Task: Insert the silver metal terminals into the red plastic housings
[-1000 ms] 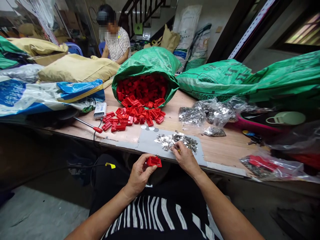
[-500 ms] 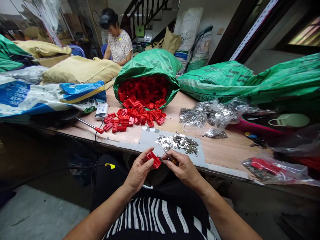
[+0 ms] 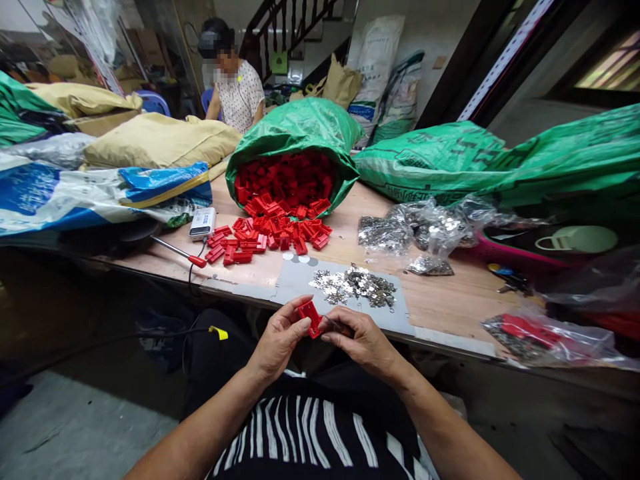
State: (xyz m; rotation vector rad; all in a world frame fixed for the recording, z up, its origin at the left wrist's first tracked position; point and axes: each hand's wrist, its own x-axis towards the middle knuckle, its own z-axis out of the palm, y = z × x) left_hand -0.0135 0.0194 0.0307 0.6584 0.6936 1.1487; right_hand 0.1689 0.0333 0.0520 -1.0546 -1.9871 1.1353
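Just in front of the table's near edge, my left hand [image 3: 281, 339] pinches a small red plastic piece [image 3: 311, 318] between thumb and fingers. My right hand [image 3: 361, 339] is closed at the right side of that piece, around a thin dark tool [image 3: 340, 325] that is mostly hidden by the fingers. Behind both hands, a pile of small shiny metal parts [image 3: 357, 285] lies on a grey sheet [image 3: 293, 280]. Farther back, more red pieces [image 3: 270, 230] spill from the mouth of a green sack [image 3: 300, 123].
A red-handled rod [image 3: 193, 259] and a white device [image 3: 203, 223] with a cable lie at left. Plastic bags of metal parts [image 3: 387, 233] and a bag with red items [image 3: 545, 333] are at right. Across the table sits a person [image 3: 239, 93].
The red piece has turned more upright in my left hand. My right hand's fingers have shifted slightly down beside it, and the tool's yellow part no longer shows.
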